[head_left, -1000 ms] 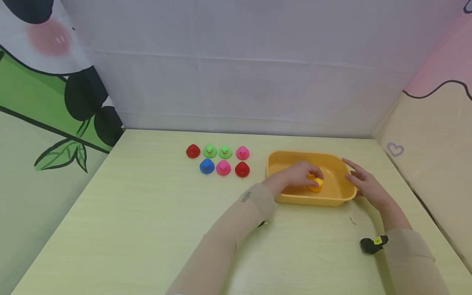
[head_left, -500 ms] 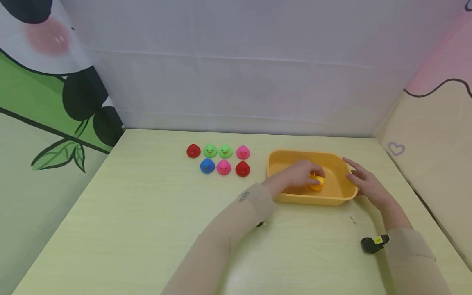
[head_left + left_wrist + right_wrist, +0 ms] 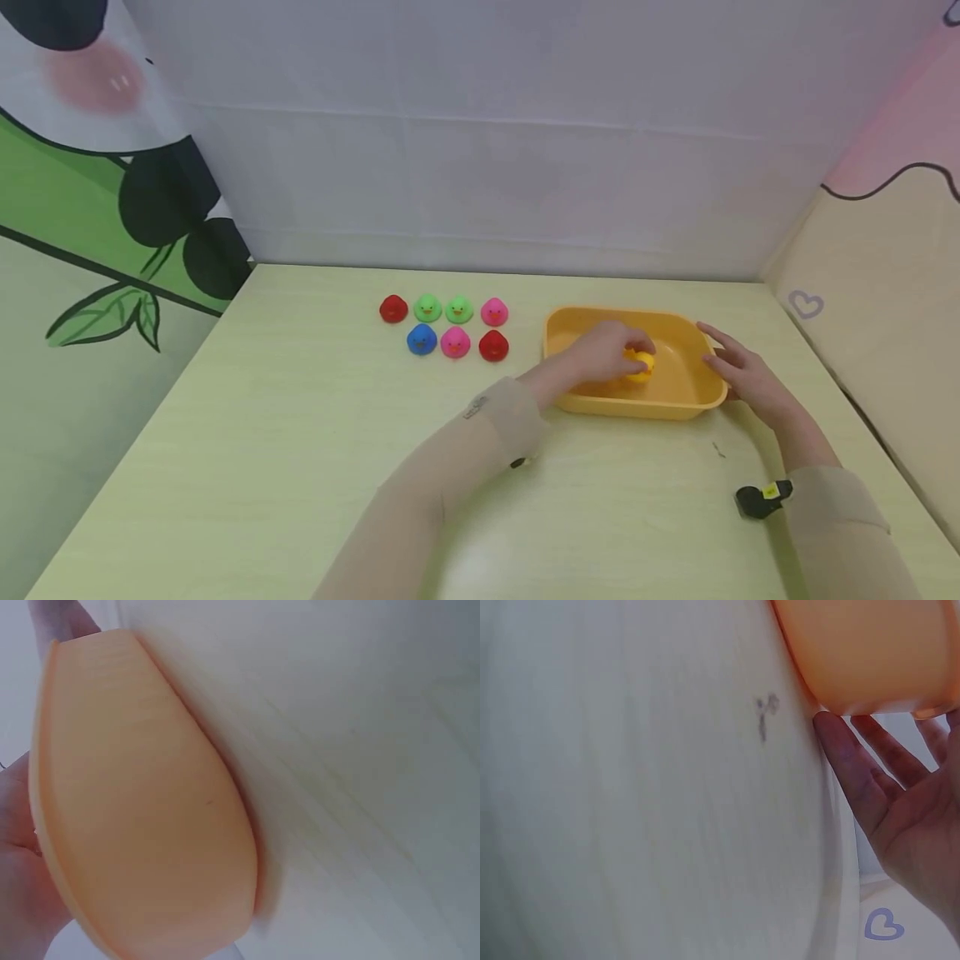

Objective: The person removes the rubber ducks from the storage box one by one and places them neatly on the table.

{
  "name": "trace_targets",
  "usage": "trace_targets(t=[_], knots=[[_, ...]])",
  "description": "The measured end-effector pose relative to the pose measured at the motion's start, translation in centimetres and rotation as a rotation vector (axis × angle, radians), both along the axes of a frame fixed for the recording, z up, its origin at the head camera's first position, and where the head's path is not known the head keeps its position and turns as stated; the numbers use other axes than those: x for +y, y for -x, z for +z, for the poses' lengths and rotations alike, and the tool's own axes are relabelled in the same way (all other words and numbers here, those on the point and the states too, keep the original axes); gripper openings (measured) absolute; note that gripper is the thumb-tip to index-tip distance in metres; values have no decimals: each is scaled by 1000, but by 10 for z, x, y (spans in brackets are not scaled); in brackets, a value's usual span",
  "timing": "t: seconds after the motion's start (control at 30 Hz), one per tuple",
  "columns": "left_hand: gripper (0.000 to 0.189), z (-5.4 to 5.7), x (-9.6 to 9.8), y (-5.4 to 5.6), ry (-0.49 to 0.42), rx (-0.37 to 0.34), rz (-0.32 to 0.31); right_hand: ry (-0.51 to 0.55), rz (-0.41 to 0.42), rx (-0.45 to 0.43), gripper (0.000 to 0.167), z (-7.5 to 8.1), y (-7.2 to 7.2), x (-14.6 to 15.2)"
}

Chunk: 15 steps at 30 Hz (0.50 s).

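Note:
My left hand reaches over the near side of a yellow-orange plastic tray and pinches a yellow rubber duck inside it. Part of the duck is covered by the fingers. In the left wrist view the tray's outer wall hides the duck and most of the hand. At the tray's right end, my right hand touches the wall with fingers spread and fairly straight; the right wrist view shows the fingertips against the tray's lower edge.
Left of the tray, several rubber ducks stand in two rows: a red duck, green ducks, pink ducks, a blue duck and another red duck. A fabric wall closes off the table's back edge.
My left hand and the yellow duck have shifted slightly toward the back and left within the tray, and the left forearm has swung left. The right hand and tray stay in place.

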<state>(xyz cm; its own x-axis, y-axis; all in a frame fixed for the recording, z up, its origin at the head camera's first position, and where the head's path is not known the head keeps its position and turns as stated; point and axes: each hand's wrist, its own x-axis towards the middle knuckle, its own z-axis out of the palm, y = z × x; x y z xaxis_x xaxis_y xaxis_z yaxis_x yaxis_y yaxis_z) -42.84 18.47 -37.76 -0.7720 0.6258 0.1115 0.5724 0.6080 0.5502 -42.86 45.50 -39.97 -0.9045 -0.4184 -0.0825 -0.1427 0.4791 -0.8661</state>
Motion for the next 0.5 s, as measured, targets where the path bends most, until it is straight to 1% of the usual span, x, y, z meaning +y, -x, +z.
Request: trace_targets(t=[0.2, 0.37, 0.5], knots=[[27, 11, -6, -8, -62, 7, 3, 9, 5, -4, 57, 0, 0, 1], [27, 20, -13, -15, -143, -28, 8, 19, 12, -4, 57, 0, 1, 3], [28, 27, -18, -21, -164, -20, 3, 16, 15, 1, 57, 1, 1, 3]])
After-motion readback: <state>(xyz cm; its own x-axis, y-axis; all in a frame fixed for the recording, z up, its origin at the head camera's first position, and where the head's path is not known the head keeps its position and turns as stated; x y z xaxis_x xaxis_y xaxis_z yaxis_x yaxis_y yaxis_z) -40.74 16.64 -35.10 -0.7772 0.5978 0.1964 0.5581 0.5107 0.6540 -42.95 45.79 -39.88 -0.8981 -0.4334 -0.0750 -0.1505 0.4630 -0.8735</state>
